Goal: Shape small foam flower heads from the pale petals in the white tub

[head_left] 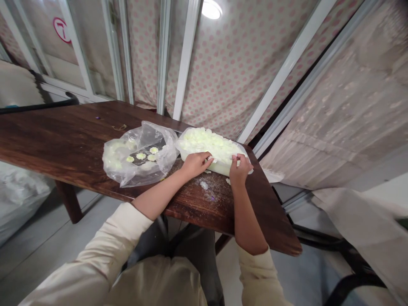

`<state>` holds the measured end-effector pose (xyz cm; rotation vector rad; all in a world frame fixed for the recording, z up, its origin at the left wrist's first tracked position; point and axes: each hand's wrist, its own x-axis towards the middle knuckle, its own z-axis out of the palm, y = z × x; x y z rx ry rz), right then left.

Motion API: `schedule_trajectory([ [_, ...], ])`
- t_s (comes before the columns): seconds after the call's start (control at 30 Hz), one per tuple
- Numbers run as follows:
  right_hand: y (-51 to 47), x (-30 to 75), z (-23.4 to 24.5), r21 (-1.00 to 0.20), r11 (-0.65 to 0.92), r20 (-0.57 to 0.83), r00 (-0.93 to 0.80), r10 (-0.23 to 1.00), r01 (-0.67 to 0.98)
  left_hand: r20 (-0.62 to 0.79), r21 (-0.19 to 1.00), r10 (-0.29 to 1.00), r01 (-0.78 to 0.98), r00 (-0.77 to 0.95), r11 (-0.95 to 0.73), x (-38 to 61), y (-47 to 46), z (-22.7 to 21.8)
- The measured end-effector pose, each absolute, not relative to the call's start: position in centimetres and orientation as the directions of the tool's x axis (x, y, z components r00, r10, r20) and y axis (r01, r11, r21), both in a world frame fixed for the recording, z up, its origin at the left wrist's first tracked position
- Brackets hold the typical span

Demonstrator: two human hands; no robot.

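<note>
A clear container [219,168] heaped with pale white-green flower pieces [207,142] sits near the right end of a dark wooden table [63,140]. My left hand [196,163] rests at the container's near edge, fingers curled in a pinch on a small white piece. My right hand [239,168] is beside it at the same edge, fingers also pinched on a small white piece. A few loose white bits [204,185] lie on the table between my wrists.
A crumpled clear plastic bag [140,157] with several small flower pieces lies left of the container. Patterned fabric [229,68] and white metal frames stand behind the table. Another plastic bag lies on the floor at far left [15,199].
</note>
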<state>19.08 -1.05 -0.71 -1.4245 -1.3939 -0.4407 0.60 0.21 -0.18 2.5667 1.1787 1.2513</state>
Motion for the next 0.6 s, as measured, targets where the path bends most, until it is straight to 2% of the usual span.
schedule_trajectory([
  [0.17, -1.6, 18.1, -0.4, -0.373, 0.323, 0.818, 0.144, 0.556, 0.87, 0.71, 0.345, 0.535, 0.435, 0.458, -0.832, 0.5, 0.1, -0.1],
  [0.3, -1.9, 17.5, -0.2, -0.338, 0.455, 0.803, 0.0, 0.597, 0.824, 0.696, 0.321, 0.471, 0.352, 0.542, -0.879, 0.5, 0.0, 0.0],
  [0.4, -2.0, 17.1, -0.2, -0.324, 0.497, 0.772, -0.078, 0.631, 0.805, 0.7, 0.28, 0.411, 0.305, 0.584, -0.91, 0.6, 0.2, -0.1],
  [0.5, -2.0, 17.0, -0.3, -0.331, 0.492, 0.744, -0.098, 0.661, 0.805, 0.704, 0.253, 0.389, 0.302, 0.594, -0.919, 0.7, 0.5, -0.3],
  [0.6, -1.9, 17.2, -0.2, -0.357, 0.45, 0.754, -0.032, 0.656, 0.819, 0.726, 0.245, 0.4, 0.333, 0.559, -0.911, 0.7, 0.7, -0.5],
])
